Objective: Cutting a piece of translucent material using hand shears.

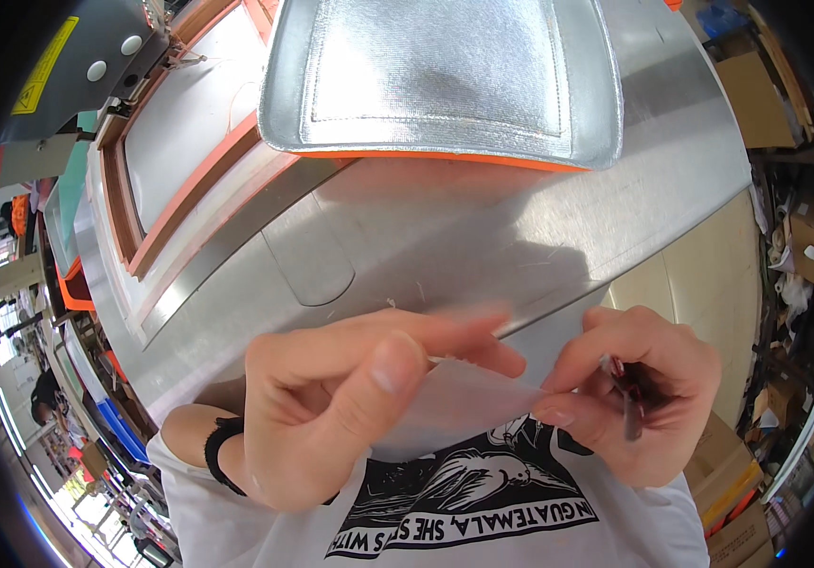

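A thin translucent sheet [464, 402] spans my two hands in front of my chest. My left hand [345, 398] has its thumb on the sheet's left part, with the fingers bent over it and slightly blurred at the tips. My right hand [634, 388] pinches the sheet's right edge between thumb and forefinger, and also holds a small dark-red and metal tool [631, 421] in its curled fingers. Beyond my hands, a silver padded tray-like piece [435, 66] with an orange underside lies on the metal work surface [397, 237].
A pink-edged wooden frame with a white panel [184, 123] sits at the upper left, beside a dark machine [94, 52] with a yellow label. Shelves with cardboard boxes [809, 241] line the right. Benches, orange bins and a distant person [45, 398] are at the left.
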Demonstrator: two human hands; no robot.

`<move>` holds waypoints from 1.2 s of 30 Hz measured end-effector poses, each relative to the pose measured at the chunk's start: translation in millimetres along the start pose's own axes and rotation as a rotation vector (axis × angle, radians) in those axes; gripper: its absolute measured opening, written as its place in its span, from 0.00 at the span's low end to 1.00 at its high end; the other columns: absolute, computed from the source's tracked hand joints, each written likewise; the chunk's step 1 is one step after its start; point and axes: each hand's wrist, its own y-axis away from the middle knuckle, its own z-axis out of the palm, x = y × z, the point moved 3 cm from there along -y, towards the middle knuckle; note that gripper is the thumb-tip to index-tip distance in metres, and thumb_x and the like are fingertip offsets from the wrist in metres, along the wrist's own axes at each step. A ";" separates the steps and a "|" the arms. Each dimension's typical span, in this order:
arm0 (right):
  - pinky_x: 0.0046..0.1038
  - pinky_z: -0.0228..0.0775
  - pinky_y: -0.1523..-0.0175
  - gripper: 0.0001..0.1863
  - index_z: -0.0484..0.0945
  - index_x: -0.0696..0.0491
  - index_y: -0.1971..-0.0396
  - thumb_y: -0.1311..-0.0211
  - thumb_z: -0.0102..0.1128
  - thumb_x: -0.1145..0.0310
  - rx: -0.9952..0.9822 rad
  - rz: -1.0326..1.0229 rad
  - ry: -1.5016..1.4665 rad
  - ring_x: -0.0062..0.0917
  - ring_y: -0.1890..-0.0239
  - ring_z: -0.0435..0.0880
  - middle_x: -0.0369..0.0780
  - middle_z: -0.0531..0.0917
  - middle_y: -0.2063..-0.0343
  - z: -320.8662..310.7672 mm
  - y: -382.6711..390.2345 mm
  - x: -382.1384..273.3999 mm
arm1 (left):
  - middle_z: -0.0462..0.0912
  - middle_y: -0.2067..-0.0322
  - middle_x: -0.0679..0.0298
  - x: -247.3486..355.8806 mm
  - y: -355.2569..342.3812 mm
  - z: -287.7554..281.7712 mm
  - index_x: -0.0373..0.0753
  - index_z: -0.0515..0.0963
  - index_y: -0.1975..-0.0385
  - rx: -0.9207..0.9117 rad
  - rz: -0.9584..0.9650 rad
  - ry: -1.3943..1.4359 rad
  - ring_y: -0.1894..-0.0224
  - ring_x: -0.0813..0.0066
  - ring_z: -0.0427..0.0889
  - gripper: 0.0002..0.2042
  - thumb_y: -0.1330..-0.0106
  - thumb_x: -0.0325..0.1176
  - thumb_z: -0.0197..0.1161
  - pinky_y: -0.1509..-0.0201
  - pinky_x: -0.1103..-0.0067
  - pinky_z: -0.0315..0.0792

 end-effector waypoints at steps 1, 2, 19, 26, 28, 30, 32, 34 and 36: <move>0.14 0.44 0.82 0.12 0.74 0.60 0.79 0.66 0.68 0.79 0.033 0.028 -0.039 0.10 0.86 0.59 0.36 0.75 0.86 -0.1 1.7 0.3 | 0.77 0.69 0.46 0.2 -0.1 -1.6 0.24 0.73 0.71 -0.009 -0.050 0.064 0.72 0.61 0.80 0.12 0.44 0.31 0.58 0.72 0.77 0.75; 0.14 0.44 0.82 0.12 0.73 0.59 0.79 0.66 0.67 0.79 0.047 0.046 -0.053 0.10 0.86 0.59 0.36 0.75 0.86 -0.8 2.1 0.6 | 0.77 0.69 0.46 0.9 -0.5 -2.7 0.25 0.73 0.71 -0.034 -0.039 0.046 0.73 0.61 0.80 0.11 0.45 0.29 0.58 0.72 0.77 0.74; 0.16 0.40 0.85 0.37 0.78 0.61 0.66 0.67 0.62 0.40 -0.146 -0.309 0.345 0.11 0.88 0.57 0.29 0.62 0.89 -7.4 -3.2 -10.5 | 0.71 0.74 0.56 7.0 -7.5 -9.2 0.34 0.69 0.73 -0.358 0.343 -0.317 0.75 0.67 0.76 0.11 0.53 0.24 0.65 0.71 0.79 0.75; 0.16 0.40 0.86 0.34 0.78 0.62 0.68 0.65 0.63 0.44 -0.146 -0.446 0.380 0.11 0.89 0.58 0.30 0.63 0.91 -2.8 -4.4 -14.4 | 0.69 0.74 0.60 9.5 -8.0 -6.8 0.37 0.71 0.76 -0.373 0.357 -0.224 0.76 0.70 0.74 0.12 0.57 0.21 0.68 0.73 0.82 0.75; 0.15 0.41 0.86 0.33 0.78 0.63 0.69 0.64 0.63 0.45 -0.114 -0.459 0.357 0.11 0.89 0.58 0.31 0.64 0.91 1.9 -4.5 -11.2 | 0.69 0.74 0.60 8.0 -9.0 -8.8 0.36 0.72 0.77 -0.377 0.340 -0.213 0.75 0.70 0.74 0.12 0.59 0.21 0.68 0.73 0.82 0.74; 0.15 0.42 0.86 0.32 0.78 0.63 0.70 0.64 0.63 0.46 -0.086 -0.465 0.361 0.11 0.89 0.58 0.30 0.64 0.91 5.3 -3.8 -10.8 | 0.69 0.73 0.60 6.6 -9.1 -10.8 0.36 0.72 0.77 -0.376 0.327 -0.185 0.75 0.70 0.74 0.11 0.59 0.21 0.68 0.73 0.82 0.74; 0.15 0.42 0.86 0.32 0.78 0.63 0.70 0.63 0.62 0.45 -0.066 -0.461 0.380 0.11 0.90 0.57 0.30 0.63 0.91 6.8 -2.9 -11.0 | 0.69 0.73 0.60 5.5 -10.3 -11.9 0.35 0.72 0.78 -0.377 0.318 -0.142 0.74 0.69 0.74 0.10 0.57 0.21 0.68 0.73 0.81 0.74; 0.15 0.42 0.86 0.31 0.78 0.62 0.71 0.63 0.62 0.45 -0.053 -0.441 0.398 0.11 0.90 0.58 0.30 0.63 0.91 7.4 -2.5 -11.9 | 0.74 0.71 0.56 0.1 -8.8 -11.1 0.32 0.76 0.75 -0.294 0.321 -0.028 0.73 0.72 0.77 0.10 0.58 0.18 0.67 0.70 0.83 0.72; 0.16 0.43 0.86 0.31 0.79 0.62 0.71 0.63 0.62 0.45 -0.056 -0.430 0.416 0.11 0.90 0.58 0.30 0.63 0.92 7.5 -2.6 -12.6 | 0.76 0.70 0.54 -1.6 -8.7 -11.2 0.31 0.78 0.73 -0.268 0.316 0.022 0.72 0.73 0.78 0.11 0.59 0.16 0.66 0.68 0.85 0.71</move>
